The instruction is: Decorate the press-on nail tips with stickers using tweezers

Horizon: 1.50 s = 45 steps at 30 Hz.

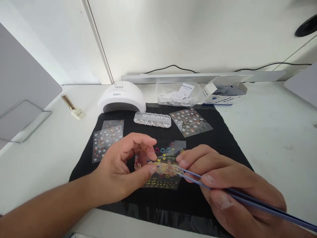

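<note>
where black mat (223, 138) covers white table (272, 132).

Mat (223, 138) black. Table (272, 132) white. Lamp (121, 97) white, dark lettering on top. Tweezers (247, 198) blue-violet. Sticker sheet (160, 180) clear, yellow, pink and cyan shapes. Left sheet (107, 140) and far sheet (190, 121) grey-clear, white and reddish motifs. Gem tray (152, 119) clear, silvery stones. Bottle (73, 107) gold cap, cream body. Box (223, 94) white, blue print.
</note>
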Motion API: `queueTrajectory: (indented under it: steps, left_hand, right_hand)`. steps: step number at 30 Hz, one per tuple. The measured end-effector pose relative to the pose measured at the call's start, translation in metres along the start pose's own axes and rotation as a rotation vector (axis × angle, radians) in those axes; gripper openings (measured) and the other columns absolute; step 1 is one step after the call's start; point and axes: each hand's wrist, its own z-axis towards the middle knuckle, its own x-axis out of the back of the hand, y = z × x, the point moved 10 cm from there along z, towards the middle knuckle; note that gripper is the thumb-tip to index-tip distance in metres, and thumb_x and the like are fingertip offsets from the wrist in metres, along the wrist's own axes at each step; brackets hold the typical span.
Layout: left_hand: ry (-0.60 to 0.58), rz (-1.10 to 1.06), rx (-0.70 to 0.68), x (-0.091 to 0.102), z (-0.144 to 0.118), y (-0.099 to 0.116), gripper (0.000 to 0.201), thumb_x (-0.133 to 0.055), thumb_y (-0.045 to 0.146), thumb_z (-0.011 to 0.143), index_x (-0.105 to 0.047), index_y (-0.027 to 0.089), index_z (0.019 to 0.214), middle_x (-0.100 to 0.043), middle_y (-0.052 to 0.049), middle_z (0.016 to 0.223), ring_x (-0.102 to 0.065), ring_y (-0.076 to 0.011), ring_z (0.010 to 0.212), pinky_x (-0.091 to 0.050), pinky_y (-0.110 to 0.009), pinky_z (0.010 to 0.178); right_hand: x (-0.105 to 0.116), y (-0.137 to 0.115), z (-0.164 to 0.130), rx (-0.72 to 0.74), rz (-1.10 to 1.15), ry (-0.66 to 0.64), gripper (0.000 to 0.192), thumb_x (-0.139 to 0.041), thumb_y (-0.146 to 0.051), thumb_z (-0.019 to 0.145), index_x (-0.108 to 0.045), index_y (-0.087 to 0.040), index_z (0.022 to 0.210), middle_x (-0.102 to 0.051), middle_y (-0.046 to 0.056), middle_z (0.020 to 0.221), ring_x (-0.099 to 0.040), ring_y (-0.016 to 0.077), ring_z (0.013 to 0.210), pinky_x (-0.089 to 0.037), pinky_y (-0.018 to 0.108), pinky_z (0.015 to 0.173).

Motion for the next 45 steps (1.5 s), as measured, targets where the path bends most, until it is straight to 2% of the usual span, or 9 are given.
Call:
queueTrajectory:
  steps: [4, 12, 17, 20, 23, 27, 35, 41, 45]
  left_hand:
    - [0.026, -0.037, 0.024, 0.002, -0.002, -0.003, 0.043, -0.077, 0.001, 0.082, -0.071, 0.03, 0.113, -0.073, 0.003, 0.09, -0.063, -0.0057, 0.07, -0.055, -0.01, 0.064]
    - [0.085, -0.022, 0.026, 0.008, -0.002, 0.0, 0.039, -0.079, 0.0, 0.079, -0.074, 0.027, 0.108, -0.074, 0.003, 0.088, -0.065, -0.0064, 0.072, -0.057, -0.011, 0.068]
    - [0.13, -0.061, 0.098, 0.011, 0.001, -0.002, 0.036, -0.08, 0.0, 0.076, -0.073, 0.024, 0.103, -0.075, 0.002, 0.085, -0.067, -0.0076, 0.07, -0.059, -0.013, 0.066]
    - [0.103, -0.098, 0.063, 0.01, 0.003, -0.002, 0.04, -0.083, 0.0, 0.075, -0.071, 0.023, 0.106, -0.074, 0.001, 0.09, -0.067, -0.0082, 0.069, -0.061, -0.016, 0.065]
    - [0.021, -0.139, 0.023, 0.003, 0.003, -0.004, 0.05, -0.086, 0.001, 0.074, -0.072, 0.027, 0.114, -0.072, 0.001, 0.096, -0.066, -0.0074, 0.066, -0.059, -0.016, 0.06]
    - [-0.086, -0.082, 0.002, -0.008, 0.0, -0.004, 0.048, -0.08, -0.001, 0.079, -0.074, 0.03, 0.116, -0.071, 0.003, 0.089, -0.066, -0.0073, 0.068, -0.057, -0.014, 0.061]
    - [-0.019, 0.092, -0.024, 0.001, -0.002, 0.004, 0.03, -0.074, 0.002, 0.083, -0.075, 0.023, 0.105, -0.072, -0.001, 0.089, -0.068, -0.0114, 0.073, -0.059, -0.019, 0.066]
    - [-0.026, 0.137, -0.091, 0.003, 0.0, 0.01, 0.037, -0.068, -0.003, 0.085, -0.075, 0.025, 0.107, -0.068, 0.001, 0.09, -0.066, -0.0099, 0.076, -0.059, -0.017, 0.07]
    - [-0.045, 0.091, -0.072, 0.0, 0.001, 0.01, 0.04, -0.072, -0.002, 0.082, -0.075, 0.026, 0.111, -0.067, 0.0, 0.093, -0.064, -0.0084, 0.074, -0.058, -0.015, 0.068]
  right_hand:
    - [0.002, -0.002, -0.001, 0.003, -0.009, 0.009, 0.027, -0.061, -0.016, 0.094, -0.076, -0.021, 0.116, -0.076, 0.008, 0.086, -0.072, 0.0255, 0.085, -0.059, 0.047, 0.082]
    - [0.003, -0.001, -0.001, -0.025, -0.03, 0.011, 0.026, -0.062, -0.017, 0.093, -0.077, -0.022, 0.114, -0.076, 0.008, 0.084, -0.073, 0.0268, 0.081, -0.061, 0.05, 0.081]
    - [-0.002, -0.001, 0.003, -0.017, -0.044, -0.032, 0.025, -0.062, -0.019, 0.094, -0.078, -0.025, 0.112, -0.076, 0.007, 0.078, -0.072, 0.0255, 0.074, -0.061, 0.049, 0.074]
    - [0.003, 0.001, 0.003, -0.018, -0.029, 0.033, 0.023, -0.064, -0.021, 0.094, -0.079, -0.025, 0.111, -0.076, 0.007, 0.08, -0.071, 0.0256, 0.077, -0.06, 0.048, 0.076]
    - [0.009, 0.005, 0.001, -0.049, -0.005, 0.117, 0.018, -0.068, -0.022, 0.094, -0.08, -0.025, 0.107, -0.077, 0.007, 0.082, -0.072, 0.0256, 0.081, -0.06, 0.048, 0.08]
    - [0.01, 0.004, 0.001, -0.042, 0.016, 0.138, 0.017, -0.069, -0.023, 0.093, -0.081, -0.025, 0.106, -0.078, 0.007, 0.082, -0.072, 0.0262, 0.081, -0.059, 0.049, 0.08]
    - [0.007, 0.003, 0.0, -0.015, 0.025, 0.113, 0.019, -0.067, -0.023, 0.093, -0.08, -0.024, 0.107, -0.076, 0.007, 0.079, -0.072, 0.026, 0.075, -0.06, 0.05, 0.078]
    - [0.005, 0.0, 0.0, -0.005, 0.019, 0.094, 0.02, -0.067, -0.021, 0.094, -0.08, -0.022, 0.108, -0.077, 0.007, 0.081, -0.072, 0.0249, 0.076, -0.06, 0.048, 0.078]
    - [0.005, 0.001, -0.002, -0.005, 0.019, 0.091, 0.022, -0.066, -0.02, 0.093, -0.08, -0.023, 0.11, -0.077, 0.007, 0.083, -0.073, 0.0253, 0.079, -0.059, 0.048, 0.08]
